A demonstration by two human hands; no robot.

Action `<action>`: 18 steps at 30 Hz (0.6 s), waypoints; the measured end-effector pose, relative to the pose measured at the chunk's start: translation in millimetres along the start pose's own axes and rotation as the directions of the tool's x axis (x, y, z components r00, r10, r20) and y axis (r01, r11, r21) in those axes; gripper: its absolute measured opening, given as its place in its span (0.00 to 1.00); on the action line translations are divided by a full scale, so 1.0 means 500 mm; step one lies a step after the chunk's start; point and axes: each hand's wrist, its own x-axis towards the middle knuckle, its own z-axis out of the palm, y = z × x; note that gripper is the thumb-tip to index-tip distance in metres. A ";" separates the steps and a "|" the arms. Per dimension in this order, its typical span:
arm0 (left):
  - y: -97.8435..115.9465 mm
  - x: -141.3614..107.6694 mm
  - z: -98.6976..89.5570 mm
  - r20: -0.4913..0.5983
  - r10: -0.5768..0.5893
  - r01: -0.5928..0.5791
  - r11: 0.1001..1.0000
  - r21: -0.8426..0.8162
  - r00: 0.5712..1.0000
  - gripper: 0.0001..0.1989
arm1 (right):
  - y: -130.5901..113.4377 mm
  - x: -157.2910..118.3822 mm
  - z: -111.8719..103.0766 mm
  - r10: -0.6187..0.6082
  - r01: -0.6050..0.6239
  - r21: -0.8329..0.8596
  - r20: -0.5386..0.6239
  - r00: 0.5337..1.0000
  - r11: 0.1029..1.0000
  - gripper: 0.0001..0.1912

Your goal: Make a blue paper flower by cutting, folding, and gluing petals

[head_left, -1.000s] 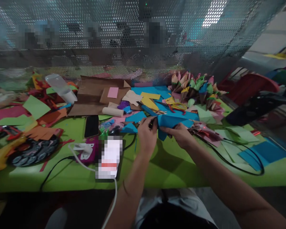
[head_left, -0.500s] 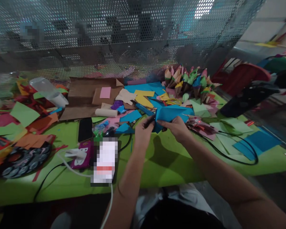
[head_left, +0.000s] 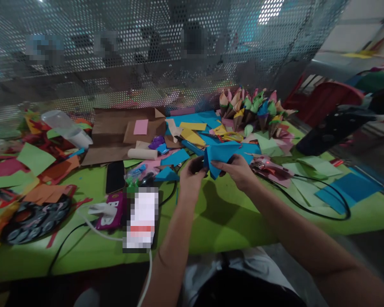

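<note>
Both hands are loaded: left hand (head_left: 192, 172) in a narrow pinch on the left edge of a bent blue paper sheet (head_left: 223, 152), right hand (head_left: 239, 172) with its thumb flat on the near face, fingers mostly hidden behind. Can't read the left fingertips, too dark. Sheet is up off the green tabletop (head_left: 224, 230), shadow below it, one corner pointing down between the hands. To do it well, I'd keep the left pinch as the fixed anchor, go light with the right thumb, and line the edges up before pressing, else the bend likely sets crooked. Vs half a second ago: sheet is turned, its face looks narrower and the lower corner shows as a cleaner point; right-hand grip is about the same. Just beyond the sheet: yellow-handled scissors (head_left: 233, 136) among flat yellow and blue paper pieces. Right of the hands: pink corded tool (head_left: 272, 166) with a small red light. Left: pale rolled paper tube (head_left: 142, 154), then black phone (head_left: 115, 177). Far back right: cluster of multicoloured paper cones (head_left: 251, 108), well apart from the hands.
</note>
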 end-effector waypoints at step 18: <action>0.012 -0.010 0.013 0.003 0.041 -0.041 0.986 0.164 0.999 0.06 | 0.015 0.007 0.002 -0.047 0.051 -0.110 0.044 0.998 0.993 0.27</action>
